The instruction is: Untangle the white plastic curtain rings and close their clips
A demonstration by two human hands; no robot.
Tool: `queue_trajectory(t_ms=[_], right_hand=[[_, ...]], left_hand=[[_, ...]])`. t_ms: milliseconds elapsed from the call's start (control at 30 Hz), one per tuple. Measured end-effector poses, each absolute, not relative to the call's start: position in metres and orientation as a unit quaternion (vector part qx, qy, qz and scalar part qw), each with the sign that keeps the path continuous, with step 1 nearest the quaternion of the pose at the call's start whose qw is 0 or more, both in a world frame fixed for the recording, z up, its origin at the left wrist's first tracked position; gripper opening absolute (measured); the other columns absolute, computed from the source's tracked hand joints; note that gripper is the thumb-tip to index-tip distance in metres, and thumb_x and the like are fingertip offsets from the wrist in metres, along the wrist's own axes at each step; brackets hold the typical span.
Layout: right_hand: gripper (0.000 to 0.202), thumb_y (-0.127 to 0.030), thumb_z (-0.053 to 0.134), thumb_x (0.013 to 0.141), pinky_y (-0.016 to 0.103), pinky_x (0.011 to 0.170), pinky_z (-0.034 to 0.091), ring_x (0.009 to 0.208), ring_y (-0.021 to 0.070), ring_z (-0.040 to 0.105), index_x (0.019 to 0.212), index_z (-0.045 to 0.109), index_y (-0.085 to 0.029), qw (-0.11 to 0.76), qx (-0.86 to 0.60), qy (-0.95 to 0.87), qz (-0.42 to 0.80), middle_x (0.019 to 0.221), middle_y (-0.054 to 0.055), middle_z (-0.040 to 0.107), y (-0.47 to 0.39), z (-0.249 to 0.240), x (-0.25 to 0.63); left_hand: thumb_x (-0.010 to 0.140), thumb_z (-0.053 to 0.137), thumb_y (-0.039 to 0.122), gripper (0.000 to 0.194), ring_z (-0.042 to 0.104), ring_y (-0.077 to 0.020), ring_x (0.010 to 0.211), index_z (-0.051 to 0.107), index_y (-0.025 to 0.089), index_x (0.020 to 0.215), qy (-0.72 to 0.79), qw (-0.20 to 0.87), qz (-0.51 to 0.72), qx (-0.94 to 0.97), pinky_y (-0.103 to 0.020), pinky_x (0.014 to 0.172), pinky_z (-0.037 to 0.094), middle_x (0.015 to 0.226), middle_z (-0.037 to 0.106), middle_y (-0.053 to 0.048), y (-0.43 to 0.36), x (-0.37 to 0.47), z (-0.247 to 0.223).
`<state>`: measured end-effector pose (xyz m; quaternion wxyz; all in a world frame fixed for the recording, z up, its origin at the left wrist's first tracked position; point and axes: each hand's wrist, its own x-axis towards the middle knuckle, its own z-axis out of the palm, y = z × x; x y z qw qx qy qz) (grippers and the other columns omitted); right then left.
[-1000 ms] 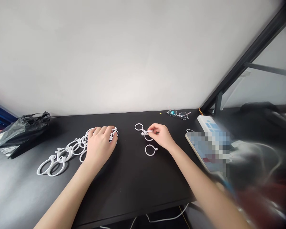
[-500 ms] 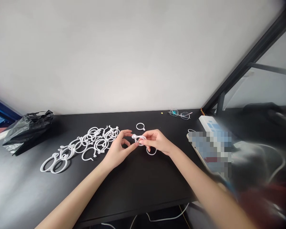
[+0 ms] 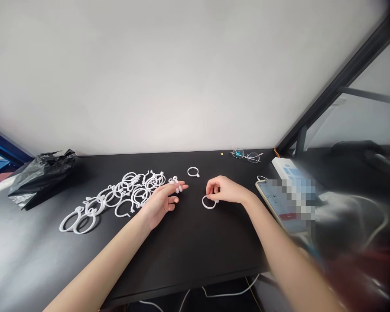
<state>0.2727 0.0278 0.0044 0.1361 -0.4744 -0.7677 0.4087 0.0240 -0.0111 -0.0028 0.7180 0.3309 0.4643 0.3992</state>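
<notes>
My left hand (image 3: 162,203) is turned partly palm-up, its thumb and index finger closed on a white plastic ring (image 3: 176,181) with small eyelets and end pieces showing at the fingertips. Most of that ring is hidden behind the fingers, and I cannot tell if there is more than one. Fingers bent down, my right hand (image 3: 225,189) pinches the upper edge of another white ring (image 3: 209,208) at the tabletop. Beyond the hands lies a single white ring (image 3: 193,172). To the left spreads a pile of white rings (image 3: 122,212), some with eyelets, several overlapping.
A black plastic bag (image 3: 42,175) sits at the left on the black table (image 3: 182,255). Eyeglasses (image 3: 253,157) lie near the wall. At the right are a phone (image 3: 271,197) and a white power strip (image 3: 284,167). White cables (image 3: 227,295) hang below the front edge.
My hands have moved apart. The left drew back leftward with the white ring both hands were at, while the right let go of it and lowered onto the ring on the table.
</notes>
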Motion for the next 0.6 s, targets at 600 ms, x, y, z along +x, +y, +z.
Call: queue_trajectory(t_ms=[600], right_hand=[[0.017, -0.032, 0.058, 0.090, 0.030, 0.068, 0.052, 0.071, 0.0164, 0.063, 0.084, 0.069, -0.021, 0.370, -0.368, -0.778, 0.350, 0.080, 0.002, 0.068, 0.010, -0.008, 0.225]], left_hand=[[0.086, 0.066, 0.033, 0.021, 0.051, -0.0021, 0.049, 0.072, 0.015, 0.094, 0.377, 0.789, 0.320, 0.365, -0.011, 0.036, 0.038, 0.104, 0.067, -0.009, -0.019, 0.030, -0.001]])
